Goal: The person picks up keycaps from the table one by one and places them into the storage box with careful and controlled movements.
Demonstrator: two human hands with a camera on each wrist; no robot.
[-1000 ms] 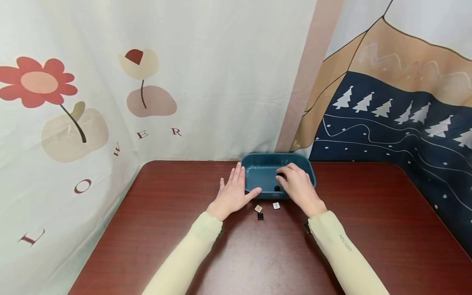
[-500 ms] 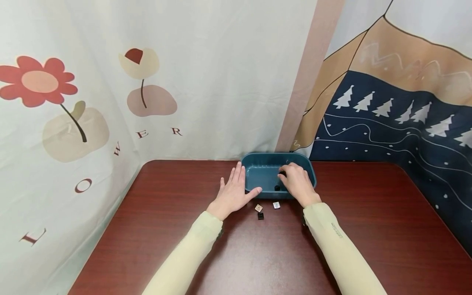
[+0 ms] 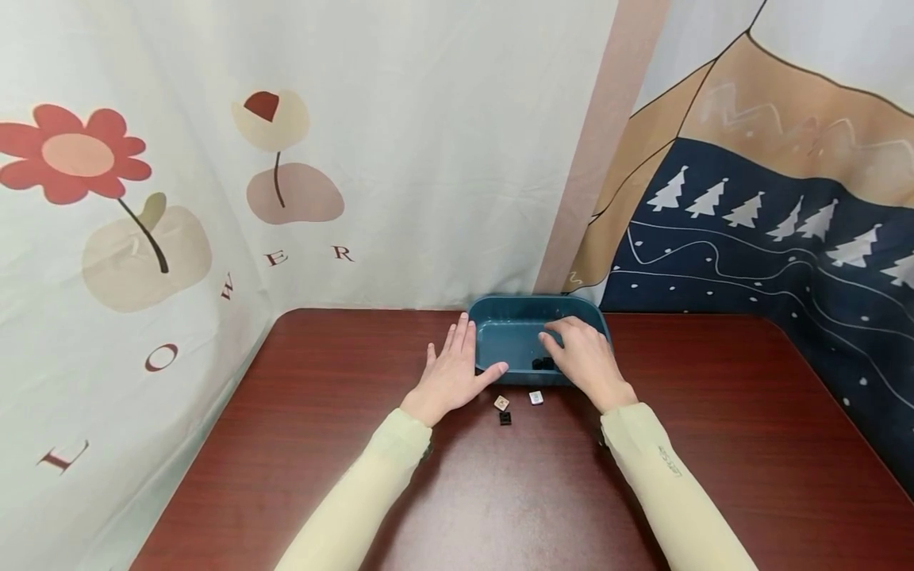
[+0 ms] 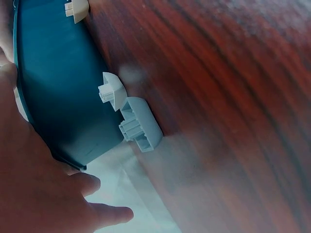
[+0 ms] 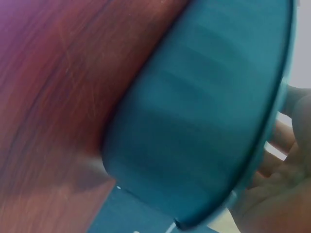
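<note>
My left hand [image 3: 451, 374] lies with straight fingers along the left end of the blue plastic tub [image 3: 510, 376], its thumb on the front rim. Over the tub's right part is my right hand [image 3: 585, 361], thumb and index finger apart with nothing between them. Below those fingertips, small black keycaps [image 3: 543, 363] lie together on the tub floor, partly hidden by the hand. In front of the tub on the table are a tan keycap [image 3: 502, 403], a white keycap [image 3: 536, 398] and a black keycap [image 3: 505, 418]. The left wrist view shows stems on the keycaps [image 4: 140, 124] beside the tub wall.
The reddish-brown wooden table [image 3: 357, 349] carries the tub at its back edge. Right behind it hangs a pale curtain [image 3: 428, 159] with printed flowers, and a dark blue curtain part [image 3: 728, 254] with white trees is at the right.
My right hand has let go of the dark keycap it pinched, and that keycap now lies beside the other in the tub. The fingers have spread; my left hand stays put.
</note>
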